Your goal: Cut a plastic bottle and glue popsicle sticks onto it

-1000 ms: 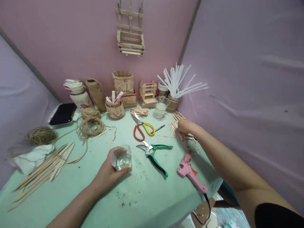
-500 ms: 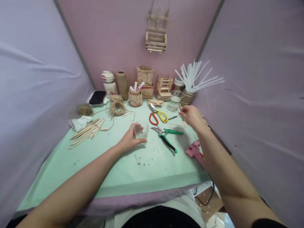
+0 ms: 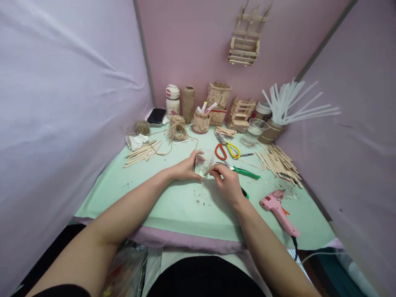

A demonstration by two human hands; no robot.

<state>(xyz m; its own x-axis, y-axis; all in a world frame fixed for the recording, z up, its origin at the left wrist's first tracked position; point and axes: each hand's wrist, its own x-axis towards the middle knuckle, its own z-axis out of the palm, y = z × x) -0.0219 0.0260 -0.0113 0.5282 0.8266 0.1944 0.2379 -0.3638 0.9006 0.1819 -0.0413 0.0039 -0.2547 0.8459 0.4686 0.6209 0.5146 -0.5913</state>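
Observation:
My left hand [image 3: 185, 169] is curled around a clear plastic cup [image 3: 202, 167] just above the table, thumb toward me and fingers on the far side. Against the cup's right side, my right hand [image 3: 228, 183] pinches what looks like a wooden craft stick, mostly covered by the fingers. Green-handled pruning shears [image 3: 247, 173] lie partly hidden under the right hand. Just beyond them rest scissors [image 3: 227, 149] with one red and one yellow handle.
Craft sticks [image 3: 278, 163] are heaped at right, near a pink glue gun [image 3: 280, 212]. Pointed sticks [image 3: 142, 152] and twine [image 3: 177, 131] lie at left. A second clear cup [image 3: 253, 134], a marker holder [image 3: 201, 123] and a jar of white glue sticks [image 3: 272, 131] stand behind.
My right hand has come from the stick pile at right to the cup's side. My left hand keeps hold of the cup. The view has swung left, showing the glue gun fully.

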